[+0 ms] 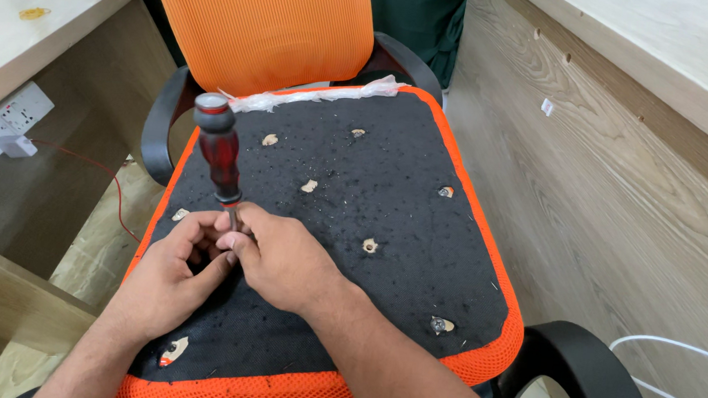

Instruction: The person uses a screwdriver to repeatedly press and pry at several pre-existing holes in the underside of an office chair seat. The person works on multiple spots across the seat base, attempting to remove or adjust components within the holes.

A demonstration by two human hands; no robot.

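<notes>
An upturned office-chair seat [380, 307] lies before me, its black underside dotted with several screw holes and edged in orange mesh. A screwdriver with a red and black handle [217, 154] stands upright near the seat's left side. My right hand [281, 256] pinches its metal shaft just below the handle. Against it from the left, my left hand [174, 266] has its fingers curled around the tip, which is hidden. One screw [441, 324] sits in a hole at the front right.
The orange mesh backrest [258, 25] rises behind the seat, with black armrests [162, 122] at left and lower right [581, 377]. A wooden desk panel [619, 158] is at right, a white power strip [6, 124] and red wire at left, white cables at lower right.
</notes>
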